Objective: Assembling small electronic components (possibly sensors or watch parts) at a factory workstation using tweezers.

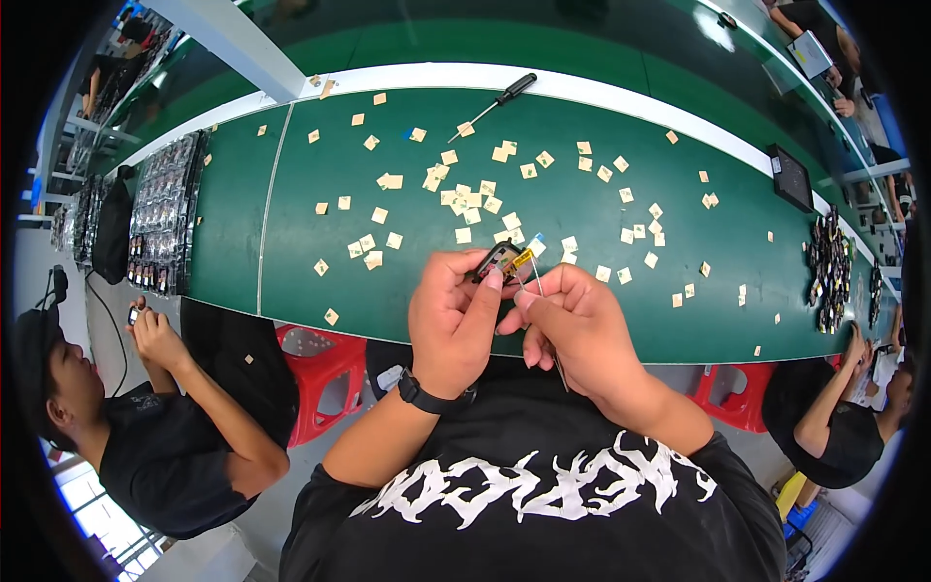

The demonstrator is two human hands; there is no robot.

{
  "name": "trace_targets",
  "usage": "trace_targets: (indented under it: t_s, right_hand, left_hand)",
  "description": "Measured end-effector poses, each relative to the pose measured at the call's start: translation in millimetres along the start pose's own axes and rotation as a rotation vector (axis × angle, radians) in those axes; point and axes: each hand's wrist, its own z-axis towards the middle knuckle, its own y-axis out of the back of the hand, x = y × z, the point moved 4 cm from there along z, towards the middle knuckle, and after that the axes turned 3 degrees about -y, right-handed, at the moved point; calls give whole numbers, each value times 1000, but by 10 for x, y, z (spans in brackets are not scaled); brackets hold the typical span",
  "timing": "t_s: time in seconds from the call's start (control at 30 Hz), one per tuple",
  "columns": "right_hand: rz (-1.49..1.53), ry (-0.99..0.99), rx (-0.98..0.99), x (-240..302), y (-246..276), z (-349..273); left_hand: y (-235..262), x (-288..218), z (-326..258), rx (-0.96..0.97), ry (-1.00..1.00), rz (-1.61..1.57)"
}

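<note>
My left hand [454, 315], with a dark watch on its wrist, pinches a small black housing [496, 260] whose open side shows reddish and metallic parts. Close against it, my right hand [580, 315] is closed on thin metal tweezers [537, 275]; their prongs point up at the housing, and the rear end sticks out below the fingers. A small yellow piece [524, 259] lies at the housing's right edge, by the tweezer tips. Whether the tips grip it, I cannot tell. Both hands are over the table's near edge.
Many small cream paper squares [472, 201] lie scattered over the green table [320, 286]. A black-handled screwdriver [517, 86] rests at the back. Trays of small parts [167, 213] stand left; a pile of dark parts [830, 272] and a black tray [791, 178] are right. People sit on both sides.
</note>
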Motion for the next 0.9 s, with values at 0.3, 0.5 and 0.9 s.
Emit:
trace_targets:
  t_s: [0.3, 0.5, 0.9]
  right_hand:
    - [-10, 3, -49, -57, 53, 56]
    - [-121, 55, -48, -62, 42, 12]
    - [-307, 76, -115, 17, 120, -31]
  left_hand:
    - [-18, 42, -23, -2, -75, 89]
    - [-10, -59, 26, 7, 101, -23]
    - [19, -41, 14, 35, -64, 151]
